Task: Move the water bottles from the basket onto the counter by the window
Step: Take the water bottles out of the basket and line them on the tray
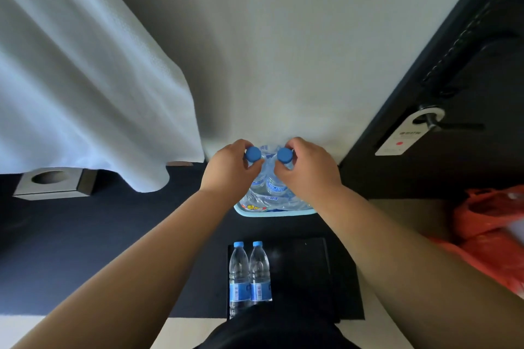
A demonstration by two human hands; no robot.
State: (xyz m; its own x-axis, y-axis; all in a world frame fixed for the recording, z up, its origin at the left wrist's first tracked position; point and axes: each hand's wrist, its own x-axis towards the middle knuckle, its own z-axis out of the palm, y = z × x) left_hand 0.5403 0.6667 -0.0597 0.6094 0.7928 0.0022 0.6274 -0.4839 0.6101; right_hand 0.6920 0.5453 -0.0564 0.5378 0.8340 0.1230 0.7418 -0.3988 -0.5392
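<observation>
Bottles: four countable, more in the basket (272,213), number unclear. Left hand (229,170) curls round left bottle (253,154) at its neck. Right hand (309,170) curls round right bottle (284,155). Both are over the basket. Standing pair (239,272) nearer than the hands, on black counter (85,235). Curtain (85,79) left, door (453,164) right.

Hotel room: a paper door hanger (397,139) on the dark door (482,88) at two o'clock, a sheer curtain (71,79) at ten, a tissue box (54,182) on the counter (113,235) at nine.
</observation>
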